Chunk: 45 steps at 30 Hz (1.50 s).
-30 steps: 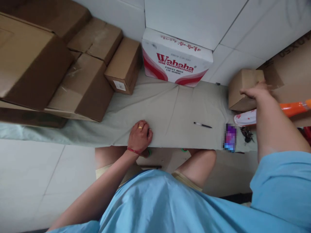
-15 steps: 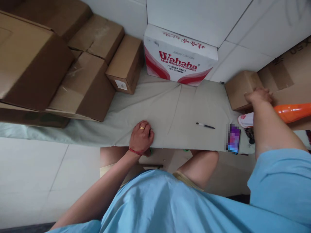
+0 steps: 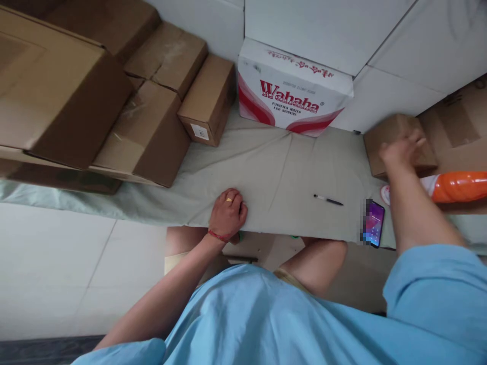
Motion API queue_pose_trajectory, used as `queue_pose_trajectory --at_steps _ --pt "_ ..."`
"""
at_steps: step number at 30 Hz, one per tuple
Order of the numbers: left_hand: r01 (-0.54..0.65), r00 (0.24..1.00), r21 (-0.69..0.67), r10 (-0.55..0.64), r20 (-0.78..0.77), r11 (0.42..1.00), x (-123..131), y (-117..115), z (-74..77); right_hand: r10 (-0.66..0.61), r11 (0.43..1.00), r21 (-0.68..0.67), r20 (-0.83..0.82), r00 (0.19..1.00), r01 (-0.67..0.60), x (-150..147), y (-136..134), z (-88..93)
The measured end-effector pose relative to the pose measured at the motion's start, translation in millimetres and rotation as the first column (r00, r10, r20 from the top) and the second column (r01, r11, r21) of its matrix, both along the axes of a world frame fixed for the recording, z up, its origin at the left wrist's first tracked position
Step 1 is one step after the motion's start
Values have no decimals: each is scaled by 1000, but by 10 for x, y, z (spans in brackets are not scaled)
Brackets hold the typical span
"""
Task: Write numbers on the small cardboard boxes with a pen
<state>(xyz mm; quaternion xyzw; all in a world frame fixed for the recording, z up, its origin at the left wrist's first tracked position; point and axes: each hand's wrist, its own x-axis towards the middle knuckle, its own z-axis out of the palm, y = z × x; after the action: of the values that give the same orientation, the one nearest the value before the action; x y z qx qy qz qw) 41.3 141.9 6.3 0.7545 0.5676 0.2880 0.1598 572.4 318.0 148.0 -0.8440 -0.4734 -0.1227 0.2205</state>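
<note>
My left hand rests palm down at the front edge of the cloth-covered table. Its fingers are curled in, with a ring on one of them, and I see nothing in them. Over at the right, my right hand is above a small cardboard box, blurred, with thumb and fingers apart. Whether it touches the box I cannot tell. Beneath and beside that forearm lies an orange and white bottle-shaped thing, partly covered by the arm. A phone with its screen lit and a pen lie between my hands.
Several cardboard boxes are stacked on the left. A narrow carton with a white label stands beside them. Against the wall is a white and red Wahaha box. A large cardboard box is at the far right.
My right hand has lifted slightly and its fingers have shifted over the small box. The view has moved a little, and dark items by the phone are now hidden. My left hand stays put.
</note>
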Motion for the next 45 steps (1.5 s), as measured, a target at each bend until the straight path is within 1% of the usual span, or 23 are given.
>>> queue_pose_trajectory --at_steps 1,3,4,6,7,8,10,12,14,17,19,23,27,30,32,34,36,38,39,40,41,43,45 --pt "-3 1000 4 3 16 1000 -2 -7 -11 115 990 -85 -13 993 -116 -242 -110 -113" --pt "-17 999 9 17 50 1000 -29 -2 -25 356 928 -90 -69 932 -361 -844 -492 -410" --pt "-28 998 11 27 65 1000 -60 20 -22 476 873 -69 -93 874 -483 -1170 -750 -584" --pt "-77 992 19 75 98 997 -159 134 31 653 751 -27 -120 748 -659 -1777 -1325 -934" --pt "-118 987 33 114 116 992 -226 234 88 701 706 -14 -132 701 -708 -2026 -1601 -1090" --pt "-172 977 52 164 139 984 -297 363 167 725 681 2 -141 674 -732 -2225 -1843 -1223" --pt "-296 945 123 272 179 947 -427 691 380 721 686 31 -158 674 -727 -2461 -2177 -1407" --pt "-379 916 169 344 204 910 -497 1061 618 684 726 79 -186 706 -683 -2523 -2304 -1491" --pt "-428 887 123 390 247 895 -483 1393 811 645 763 135 -212 734 -632 -2497 -2287 -1508" --pt "-440 867 -5 426 259 898 -353 1710 948 626 780 161 -193 756 -605 -2462 -2195 -1492" --pt "-481 841 -46 475 259 876 -270 1794 964 631 776 144 -162 759 -615 -2475 -2168 -1486" --pt "-570 788 -83 573 224 817 -241 1816 990 637 770 154 -121 761 -620 -2514 -2185 -1495" --pt "-566 796 -98 573 195 819 -257 1819 1062 634 771 159 -96 767 -617 -2510 -2188 -1506" --pt "-531 788 -130 545 285 837 -203 1817 1084 628 775 159 -98 772 -611 -2503 -2180 -1516" --pt "-518 761 -131 525 380 845 -181 1761 1077 622 781 158 -102 776 -605 -2503 -2178 -1526" --pt "-545 726 -93 524 445 834 -212 1614 1054 612 789 155 -107 784 -595 -2505 -2181 -1538" --pt "-593 695 -34 533 483 804 -309 1352 1013 600 798 152 -113 792 -583 -2508 -2187 -1549" --pt "-628 628 -30 529 571 778 -449 990 954 586 809 146 -123 801 -570 -2508 -2192 -1554" --pt "-611 561 -81 503 657 787 -522 784 922 583 811 142 -132 801 -567 -2505 -2193 -1553" --pt "-559 461 -184 487 742 809 -590 570 892 582 813 140 -148 800 -566 -2498 -2193 -1549" --pt "-511 421 -253 496 760 822 -648 356 866 582 813 141 -172 794 -565 -2489 -2191 -1540" --pt "-405 378 -362 514 770 839 -726 -40 832 568 823 172 -276 775 -542 -2466 -2183 -1512" --pt "-294 347 -476 557 755 829 -758 -351 823 524 850 222 -431 735 -477 -2447 -2179 -1466"
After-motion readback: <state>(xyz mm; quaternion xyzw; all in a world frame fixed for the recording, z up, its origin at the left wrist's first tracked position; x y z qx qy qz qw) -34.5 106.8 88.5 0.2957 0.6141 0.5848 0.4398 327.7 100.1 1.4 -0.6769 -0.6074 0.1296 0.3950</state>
